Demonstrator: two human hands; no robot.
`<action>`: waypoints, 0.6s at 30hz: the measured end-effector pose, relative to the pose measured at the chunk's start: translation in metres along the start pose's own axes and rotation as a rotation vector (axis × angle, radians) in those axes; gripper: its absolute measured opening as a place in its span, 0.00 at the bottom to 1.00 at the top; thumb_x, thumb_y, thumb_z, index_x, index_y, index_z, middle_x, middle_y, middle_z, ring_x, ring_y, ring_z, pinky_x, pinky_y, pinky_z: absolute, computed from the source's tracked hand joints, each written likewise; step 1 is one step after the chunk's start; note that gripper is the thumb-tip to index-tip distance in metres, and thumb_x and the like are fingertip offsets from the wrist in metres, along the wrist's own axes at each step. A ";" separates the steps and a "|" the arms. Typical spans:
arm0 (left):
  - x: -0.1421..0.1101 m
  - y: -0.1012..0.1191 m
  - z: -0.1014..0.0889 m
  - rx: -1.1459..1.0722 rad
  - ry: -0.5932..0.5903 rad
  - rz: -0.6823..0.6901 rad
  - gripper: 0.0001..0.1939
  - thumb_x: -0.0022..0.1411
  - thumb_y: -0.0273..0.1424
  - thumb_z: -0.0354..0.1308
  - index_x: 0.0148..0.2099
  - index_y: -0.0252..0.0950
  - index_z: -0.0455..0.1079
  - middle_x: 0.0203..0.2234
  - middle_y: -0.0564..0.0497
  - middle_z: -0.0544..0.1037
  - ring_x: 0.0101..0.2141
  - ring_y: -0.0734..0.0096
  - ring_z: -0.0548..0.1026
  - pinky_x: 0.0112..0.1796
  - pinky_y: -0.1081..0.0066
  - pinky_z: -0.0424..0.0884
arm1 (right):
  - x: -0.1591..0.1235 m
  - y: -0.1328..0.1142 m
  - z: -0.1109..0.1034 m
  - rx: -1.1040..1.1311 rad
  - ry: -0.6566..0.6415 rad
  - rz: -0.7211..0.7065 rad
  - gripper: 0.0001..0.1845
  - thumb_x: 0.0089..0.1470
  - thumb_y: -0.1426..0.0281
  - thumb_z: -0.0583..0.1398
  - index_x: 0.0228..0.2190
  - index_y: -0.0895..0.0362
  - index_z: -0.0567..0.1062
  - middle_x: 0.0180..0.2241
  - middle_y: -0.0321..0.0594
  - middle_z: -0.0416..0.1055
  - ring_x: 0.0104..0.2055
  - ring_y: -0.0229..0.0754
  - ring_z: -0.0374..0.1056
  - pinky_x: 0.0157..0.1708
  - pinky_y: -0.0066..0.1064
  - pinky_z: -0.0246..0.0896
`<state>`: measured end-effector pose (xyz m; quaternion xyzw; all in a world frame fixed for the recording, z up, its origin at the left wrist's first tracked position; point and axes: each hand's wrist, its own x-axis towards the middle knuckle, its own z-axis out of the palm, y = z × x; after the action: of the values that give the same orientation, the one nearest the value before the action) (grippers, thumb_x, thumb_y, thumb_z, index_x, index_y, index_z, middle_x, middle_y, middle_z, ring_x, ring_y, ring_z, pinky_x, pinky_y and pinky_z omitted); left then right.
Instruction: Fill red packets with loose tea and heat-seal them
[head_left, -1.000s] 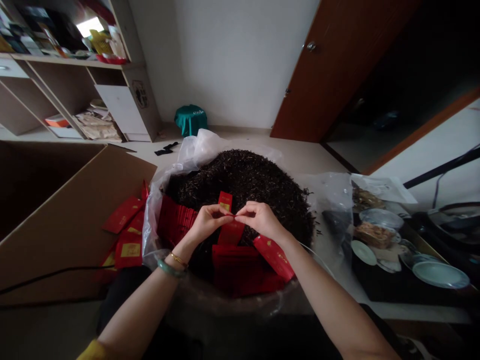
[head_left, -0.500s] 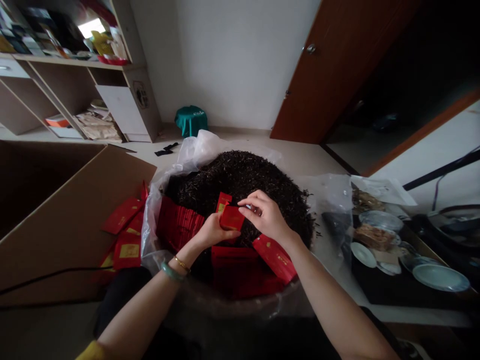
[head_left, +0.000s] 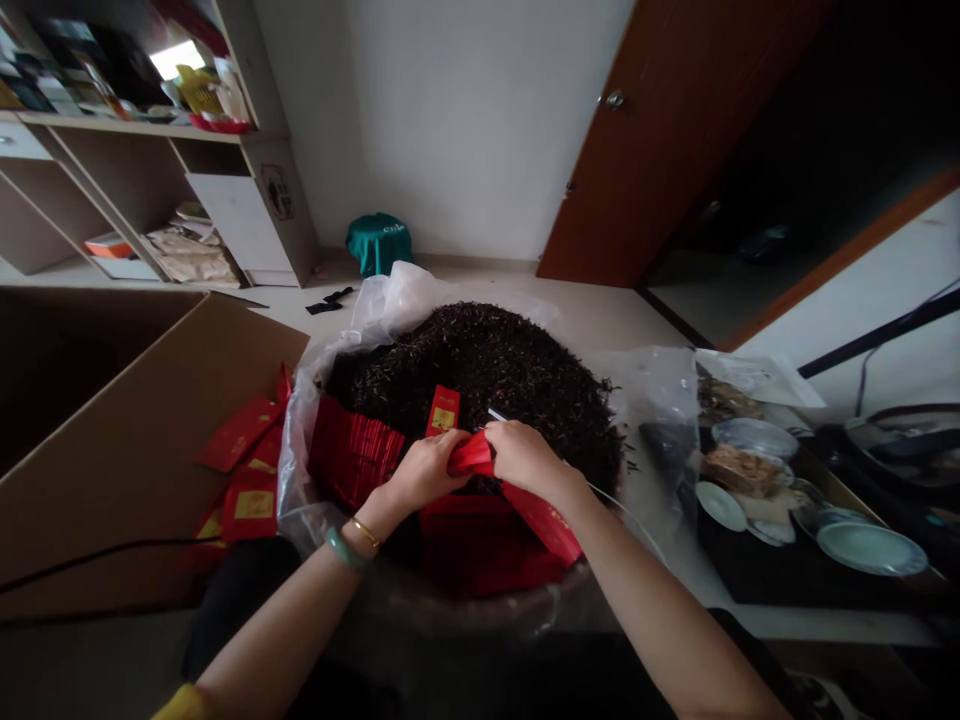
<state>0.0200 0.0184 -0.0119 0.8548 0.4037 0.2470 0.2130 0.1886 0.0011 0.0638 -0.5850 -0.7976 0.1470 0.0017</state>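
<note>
Between my hands is a small red packet, its surface creased. My left hand is closed on its left end, and my right hand grips the right end with curled fingers. A short white strip sticks out above my right fingers; I cannot tell what it is. Below lies a heap of dark dried leaves, like loose tea, in a clear plastic liner. An upright red packet with a gold label stands behind my left hand. Stacked red packets and more red packets lie on the heap.
A cardboard box stands at the left, with loose red packets beside it. A low table at the right bears dishes and a plate. A thin white cord runs beside my right forearm. Behind are a green-covered stool and shelves.
My right hand has come down from above the packet's open top and now grips its right side. The packet has turned and creased between both hands. The view has shifted slightly.
</note>
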 end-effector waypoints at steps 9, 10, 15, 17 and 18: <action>0.004 -0.002 -0.001 -0.034 0.029 -0.083 0.15 0.46 0.28 0.63 0.39 0.35 0.71 0.29 0.51 0.78 0.29 0.67 0.74 0.32 0.72 0.67 | 0.003 0.009 -0.005 0.119 0.117 -0.093 0.03 0.47 0.68 0.63 0.25 0.55 0.77 0.30 0.39 0.74 0.31 0.39 0.69 0.28 0.26 0.54; 0.004 -0.002 -0.001 -0.047 0.033 -0.091 0.13 0.46 0.28 0.63 0.38 0.35 0.71 0.28 0.51 0.77 0.28 0.69 0.74 0.31 0.73 0.66 | 0.003 0.010 -0.006 0.152 0.134 -0.106 0.03 0.46 0.69 0.63 0.26 0.55 0.77 0.31 0.38 0.74 0.31 0.39 0.69 0.29 0.26 0.54; 0.004 0.001 0.000 -0.076 0.041 -0.087 0.09 0.47 0.31 0.62 0.33 0.35 0.70 0.23 0.54 0.75 0.24 0.74 0.70 0.27 0.76 0.62 | 0.002 0.010 -0.005 0.226 0.139 -0.110 0.12 0.44 0.71 0.64 0.35 0.56 0.79 0.31 0.39 0.76 0.33 0.40 0.69 0.32 0.26 0.56; 0.003 0.003 0.002 -0.101 0.044 -0.097 0.10 0.47 0.33 0.63 0.33 0.35 0.70 0.23 0.55 0.74 0.24 0.75 0.69 0.26 0.77 0.62 | 0.000 0.008 -0.006 0.203 0.120 -0.113 0.11 0.44 0.72 0.64 0.34 0.55 0.79 0.30 0.38 0.76 0.31 0.39 0.68 0.30 0.27 0.55; 0.002 0.003 0.003 -0.123 0.047 -0.109 0.11 0.47 0.33 0.63 0.34 0.35 0.71 0.23 0.55 0.74 0.24 0.75 0.70 0.26 0.77 0.62 | -0.001 0.007 -0.007 0.194 0.115 -0.115 0.10 0.44 0.71 0.64 0.33 0.55 0.80 0.30 0.37 0.76 0.31 0.39 0.68 0.30 0.27 0.55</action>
<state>0.0247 0.0179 -0.0118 0.8109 0.4384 0.2795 0.2686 0.1960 0.0038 0.0686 -0.5431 -0.8103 0.1894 0.1127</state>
